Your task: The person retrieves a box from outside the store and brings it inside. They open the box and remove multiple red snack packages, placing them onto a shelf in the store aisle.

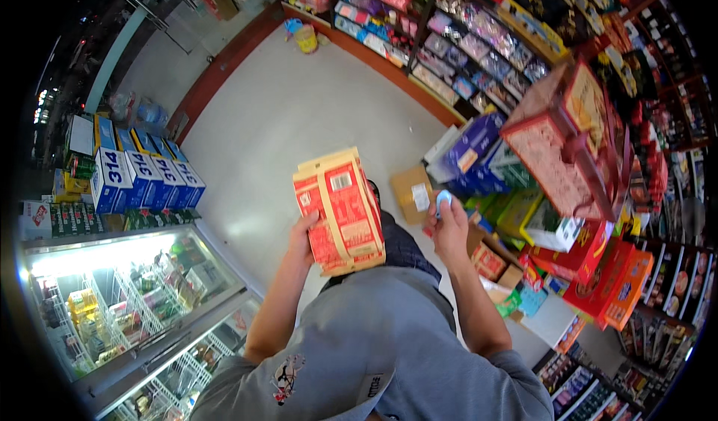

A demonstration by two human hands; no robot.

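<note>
- We hold a red-and-cream package (pixel 346 215) near the middle of the frame, its printed face turned up and cream bands running along and across it.
- Our left hand (pixel 301 239) grips the package by its left edge, thumb on the printed face; the fingers beneath are hidden.
- Our right hand (pixel 450 230), right of centre, is apart from the package, its fingers closed around a small pale-blue object (pixel 444 197) that shows above them; we cannot tell what it is.
- Below the package we see our grey shirt (pixel 366 316), filling the lower middle of the frame.
- Just beyond the right hand, a closed brown carton (pixel 411 194) sits on the floor (pixel 254 114).
- To the right of that hand, an open cardboard box (pixel 511 277) contains red packets (pixel 488 262).
- Further right we have a big pink-and-red gift box (pixel 540 140) with a ribbon, and red boxes (pixel 594 271) below it.
- At lower left stands a lit glass cabinet (pixel 161 336) with wire racks; blue-and-white cartons (pixel 149 182) are stacked above it in the frame.
- Stocked shelves (pixel 421 32) line the top right.
</note>
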